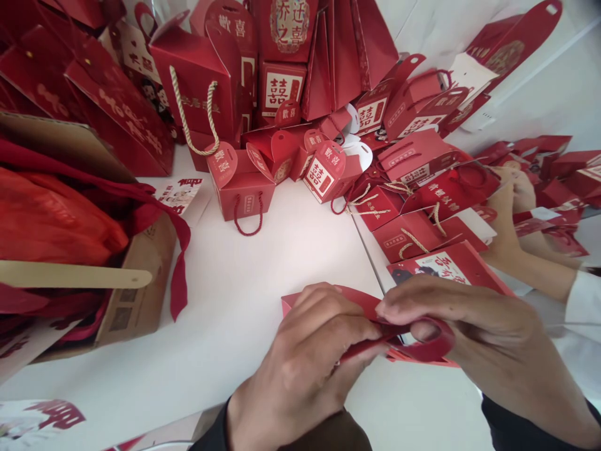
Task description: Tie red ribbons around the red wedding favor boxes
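My left hand (310, 344) is closed on a dark red ribbon (439, 343), low in the middle of the view. The fingers of my right hand (488, 326) are curled around the same ribbon, which bends into a loop beneath them. Behind and under both hands lies a red gift box (359, 297), mostly hidden, with an edge showing below the ribbon. Close beyond my right hand rests a flat red box (472, 263) with a printed picture on it.
Assorted red gift boxes (244, 188) with rope handles crowd the back of the white table (225, 275). At left, a cardboard box (141, 282) holds red ribbon and an orange-red bag (56, 219). On the right, another person's arm (530, 266) reaches among boxes.
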The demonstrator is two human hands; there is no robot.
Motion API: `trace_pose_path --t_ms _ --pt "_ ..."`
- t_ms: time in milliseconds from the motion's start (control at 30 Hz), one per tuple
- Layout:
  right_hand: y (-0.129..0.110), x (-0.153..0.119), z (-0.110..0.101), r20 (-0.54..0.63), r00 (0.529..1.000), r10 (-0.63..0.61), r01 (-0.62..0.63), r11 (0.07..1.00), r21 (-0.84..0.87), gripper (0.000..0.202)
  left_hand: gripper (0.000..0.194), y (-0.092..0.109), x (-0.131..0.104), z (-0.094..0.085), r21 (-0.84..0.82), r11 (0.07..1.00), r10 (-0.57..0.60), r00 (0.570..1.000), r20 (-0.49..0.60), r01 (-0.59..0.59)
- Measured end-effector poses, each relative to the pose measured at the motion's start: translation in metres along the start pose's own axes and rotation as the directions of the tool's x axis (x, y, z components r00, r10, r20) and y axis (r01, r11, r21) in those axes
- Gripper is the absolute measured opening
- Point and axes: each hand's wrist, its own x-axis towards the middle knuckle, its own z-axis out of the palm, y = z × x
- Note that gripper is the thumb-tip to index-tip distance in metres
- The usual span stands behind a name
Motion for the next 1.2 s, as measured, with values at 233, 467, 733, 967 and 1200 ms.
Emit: trace_pose_path --t_ms 233,467,733,967,1200 --pt "0.001 -0.002 0.0 -0.01 1.0 0.004 -0.005 0.997 -0.071 0.028 0.014 -0.002 -0.002 0.001 0.042 0.999 -0.018 1.0 0.002 0.018" --pt "-0.003 -0.005 0.001 -0.029 0.999 0.031 -0.034 0.995 -0.096 0.015 0.015 -0.002 -0.001 0.0 0.039 0.999 -0.028 1.0 -0.002 0.029" --pt "-0.007 0.003 0.002 -0.025 0.994 0.102 -0.104 0.987 -0.12 0.01 0.012 -0.003 -0.002 0.0 0.022 1.0 -0.019 1.0 -0.015 0.02" --pt "-0.001 0.0 -0.002 0.083 0.989 0.123 -0.124 0.992 0.013 0.011 0.012 -0.006 -0.004 0.001 0.009 0.999 -0.036 0.999 -0.033 0.036" --pt "-0.001 0.0 -0.003 0.106 0.989 0.104 -0.112 0.991 0.07 0.012 0.031 -0.005 -0.012 -0.001 0.009 0.995 -0.098 0.995 -0.032 0.098"
